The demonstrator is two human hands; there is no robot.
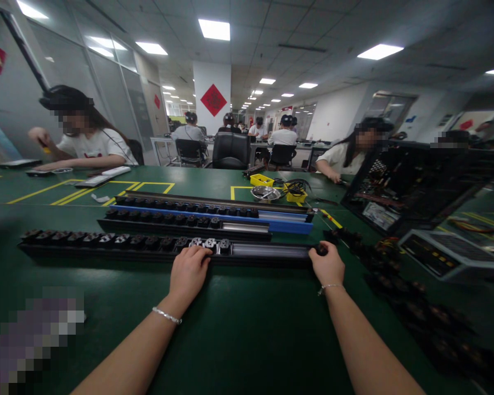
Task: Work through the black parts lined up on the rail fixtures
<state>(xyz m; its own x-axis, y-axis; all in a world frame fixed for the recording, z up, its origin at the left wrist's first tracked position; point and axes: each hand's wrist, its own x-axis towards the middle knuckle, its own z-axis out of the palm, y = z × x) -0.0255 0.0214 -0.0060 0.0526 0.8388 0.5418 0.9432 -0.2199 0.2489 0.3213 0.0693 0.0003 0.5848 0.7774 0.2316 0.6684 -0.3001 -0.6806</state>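
A long black rail (271, 251) lies crosswise in front of me, its left part filled with a row of small black square modules (121, 240). The modules by my left hand look lighter, and the right stretch of the channel is a bare greyish strip. My left hand (189, 271) has its fingers curled over the rail's front edge beside these lighter modules. At the rail's right end, my right hand (328, 263) is closed around a small dark part (321, 249), whose kind I cannot make out. Behind lie a shorter black rail (247, 235) and a blue rail (290, 226), with similar modules.
Loose black modules (399, 291) trail along the right side. Beyond them are a power supply (436, 255) and an open computer case (395, 186). A metal bowl (265, 193) and yellow bins (262, 180) stand farther back. Other people sit around the green table (251, 329).
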